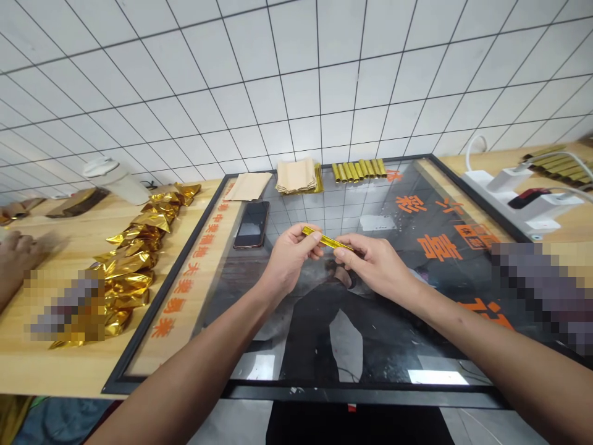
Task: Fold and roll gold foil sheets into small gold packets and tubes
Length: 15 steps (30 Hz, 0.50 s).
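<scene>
Between my two hands is a thin roll of gold foil paper (328,240), level above a framed glass panel (296,334). My left hand (293,252) pinches its left end between thumb and fingers. At the other end my right hand (370,254) grips it the same way. Beyond them, near the wall, lies a stack of tan paper sheets (296,175) with gold foil showing at its edge. To its right several finished gold rolls (359,170) lie side by side. A single tan sheet pile (249,186) is at the left.
A dark phone (251,225) lies on the glass. Folded gold foil pieces (134,259) line the table on the left, near a pale cup (115,179) and another person's hand (18,253). A white power strip (504,198) with plugs stands right, before more gold rolls (556,165).
</scene>
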Tool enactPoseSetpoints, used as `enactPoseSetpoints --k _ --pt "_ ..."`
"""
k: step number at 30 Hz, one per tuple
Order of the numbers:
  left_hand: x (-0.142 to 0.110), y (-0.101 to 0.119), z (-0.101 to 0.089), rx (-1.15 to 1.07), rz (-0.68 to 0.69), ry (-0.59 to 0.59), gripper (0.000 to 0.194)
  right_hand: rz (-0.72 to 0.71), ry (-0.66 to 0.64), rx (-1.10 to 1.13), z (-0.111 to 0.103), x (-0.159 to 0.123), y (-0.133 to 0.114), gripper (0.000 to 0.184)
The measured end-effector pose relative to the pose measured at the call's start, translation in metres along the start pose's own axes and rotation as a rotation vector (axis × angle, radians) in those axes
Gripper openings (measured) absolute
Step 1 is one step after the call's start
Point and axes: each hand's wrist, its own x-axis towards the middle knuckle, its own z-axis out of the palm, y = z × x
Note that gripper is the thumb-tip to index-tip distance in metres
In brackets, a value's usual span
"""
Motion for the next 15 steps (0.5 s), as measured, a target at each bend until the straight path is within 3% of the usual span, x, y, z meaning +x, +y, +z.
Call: enactPoseSetpoints --k 10,15 --pt "-0.003 -0.0001 0.0028 0.099 0.069 -0.054 0.03 0.105 0.029 0.191 -0.0019 0.0032 0.0009 0.042" --pt "-0.0033 0.0002 0.0016 0.093 0.048 -0.056 0.021 0.108 0.024 0.204 -0.0028 0.0041 0.0035 0.035"
